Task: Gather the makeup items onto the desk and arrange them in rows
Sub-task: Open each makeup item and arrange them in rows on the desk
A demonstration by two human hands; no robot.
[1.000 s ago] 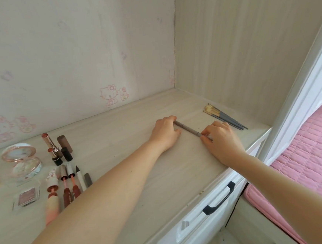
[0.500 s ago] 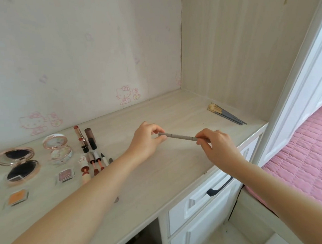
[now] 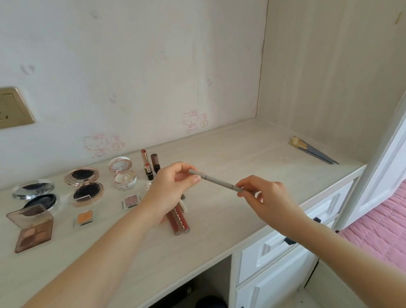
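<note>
A thin grey makeup pencil hangs above the pale wooden desk. My left hand pinches its far end and my right hand pinches its near end. Rows of makeup lie on the desk's left part: open round compacts, a brown eyeshadow palette, small square pans, upright lipsticks and lip gloss tubes, partly hidden by my left wrist. A bundle of brushes lies at the far right of the desk.
A gold wall socket sits on the wall at left. White drawers with dark handles stand under the desk's right end. A white door frame and a pink quilted bed are on the right.
Both hands lifted the pencil off the desk and carried it left toward the rows of makeup. The view swung left, so more compacts and the socket came into sight.
</note>
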